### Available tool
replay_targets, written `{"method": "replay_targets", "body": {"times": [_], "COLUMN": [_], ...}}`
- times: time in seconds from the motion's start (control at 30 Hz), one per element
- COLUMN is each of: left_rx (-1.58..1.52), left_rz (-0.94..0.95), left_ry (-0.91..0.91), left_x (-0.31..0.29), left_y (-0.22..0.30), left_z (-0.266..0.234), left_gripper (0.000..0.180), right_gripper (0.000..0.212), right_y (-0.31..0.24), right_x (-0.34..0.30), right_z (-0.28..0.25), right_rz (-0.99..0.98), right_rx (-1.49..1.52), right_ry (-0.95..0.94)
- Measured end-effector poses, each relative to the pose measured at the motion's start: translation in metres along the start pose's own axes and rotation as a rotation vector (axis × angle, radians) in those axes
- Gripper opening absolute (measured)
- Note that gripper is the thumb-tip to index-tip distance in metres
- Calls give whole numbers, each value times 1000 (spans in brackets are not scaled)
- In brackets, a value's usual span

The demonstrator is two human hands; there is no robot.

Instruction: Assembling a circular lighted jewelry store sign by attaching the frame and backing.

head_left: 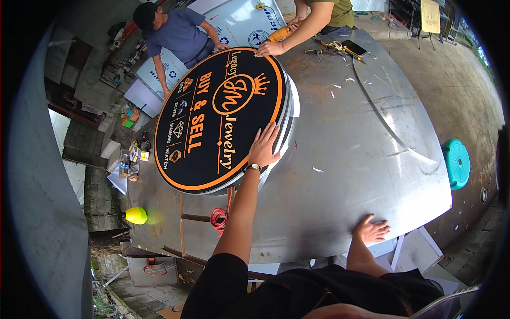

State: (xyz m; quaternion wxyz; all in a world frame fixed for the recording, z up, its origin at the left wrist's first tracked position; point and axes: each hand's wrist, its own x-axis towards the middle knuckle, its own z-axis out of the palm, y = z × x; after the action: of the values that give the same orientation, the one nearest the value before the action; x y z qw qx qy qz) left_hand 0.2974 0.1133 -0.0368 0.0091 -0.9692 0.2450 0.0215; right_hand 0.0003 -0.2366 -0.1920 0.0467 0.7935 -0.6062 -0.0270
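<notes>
A large round signboard (207, 154), black with an orange border and orange and white lettering, lies face up on the metal table (340, 181). My left hand (264, 147), with a watch (254, 167) at its wrist, rests flat on the sign's near right edge, fingers spread. On the bare tabletop near its front edge, my right hand (371, 229) lies open and holds nothing. Across the table, a co-worker's hand (271, 48) touches the sign's far edge while the other holds a yellow power tool (280, 34). Another person (178, 32) in a blue shirt touches its far left side.
Scissors (334, 45), a phone (355, 48) and hand tools lie at the table's far right. A long thin strip (383, 119) curves over the tabletop. Red cable (218, 219) is coiled below the sign. A teal stool (457, 164) stands right; a yellow-green object (136, 215) sits left.
</notes>
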Motion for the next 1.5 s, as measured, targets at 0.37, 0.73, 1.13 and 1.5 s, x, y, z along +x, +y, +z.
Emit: {"method": "replay_targets", "body": {"times": [0.37, 0.73, 1.13, 1.5], "left_rx": [15, 11, 6, 0], "left_rz": [-5, -6, -4, -3], "left_ry": [-16, -17, -11, -9], "left_x": [-1, 0, 0, -1], "left_y": [-1, 0, 0, 0], "left_z": [0, -1, -2, 0], "left_gripper": [93, 91, 91, 93], "right_gripper": [74, 74, 73, 74], "right_y": [0, 0, -2, -1], "right_x": [-1, 0, -1, 0], "right_z": [-1, -1, -6, -5], "right_rz": [-4, 0, 8, 0], "right_rx": [3, 14, -3, -7], "right_ry": [8, 6, -5, -12]}}
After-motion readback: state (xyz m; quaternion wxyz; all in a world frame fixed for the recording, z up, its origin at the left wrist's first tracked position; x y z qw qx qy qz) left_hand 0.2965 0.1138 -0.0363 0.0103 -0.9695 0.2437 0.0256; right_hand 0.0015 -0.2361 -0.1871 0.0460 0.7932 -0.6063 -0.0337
